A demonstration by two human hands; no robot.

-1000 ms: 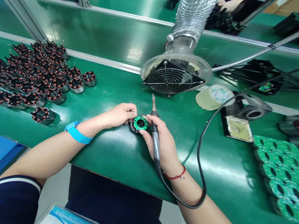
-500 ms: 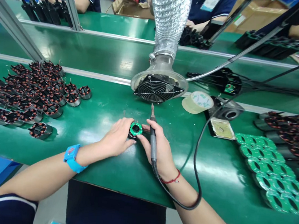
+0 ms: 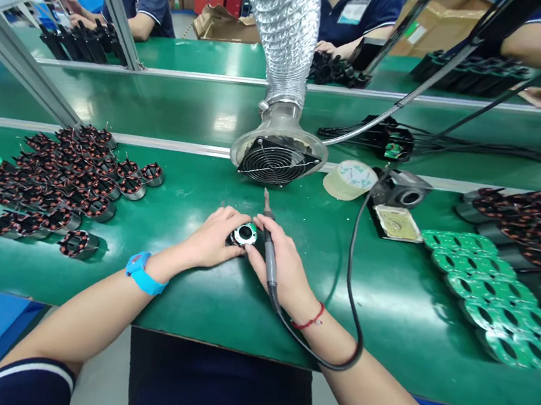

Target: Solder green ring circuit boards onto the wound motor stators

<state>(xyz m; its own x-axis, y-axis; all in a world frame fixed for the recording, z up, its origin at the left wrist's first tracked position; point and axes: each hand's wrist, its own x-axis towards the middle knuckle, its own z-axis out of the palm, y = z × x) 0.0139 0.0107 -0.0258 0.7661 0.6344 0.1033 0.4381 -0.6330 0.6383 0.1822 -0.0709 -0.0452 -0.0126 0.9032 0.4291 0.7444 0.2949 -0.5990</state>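
My left hand [image 3: 217, 237] is closed around the left side of a motor stator [image 3: 235, 237]. A ring-shaped green circuit board [image 3: 245, 233] sits on top of it, shining white with glare. Between the fingers of my right hand [image 3: 283, 263] is a soldering iron [image 3: 270, 255], its tip pointing away from me toward the fan. The thumb and fingertips of that hand also touch the right side of the stator and board. Beyond my hands hangs a fume extractor fan [image 3: 278, 164] on a silver duct.
Wound stators [image 3: 67, 171] crowd the left of the green table [image 3: 178, 309]; more stators [image 3: 532, 241] stand far right beside a sheet of circuit boards [image 3: 491, 289]. A tape roll [image 3: 349, 179], iron holder [image 3: 404, 191] and sponge tray [image 3: 399, 223] are right of the fan. The iron's cord [image 3: 352, 278] loops over my right forearm.
The circuit board on the stator has tilted, so its face now glints white. Both hands stay around it, the iron still in my right hand. The camera view has shifted slightly.
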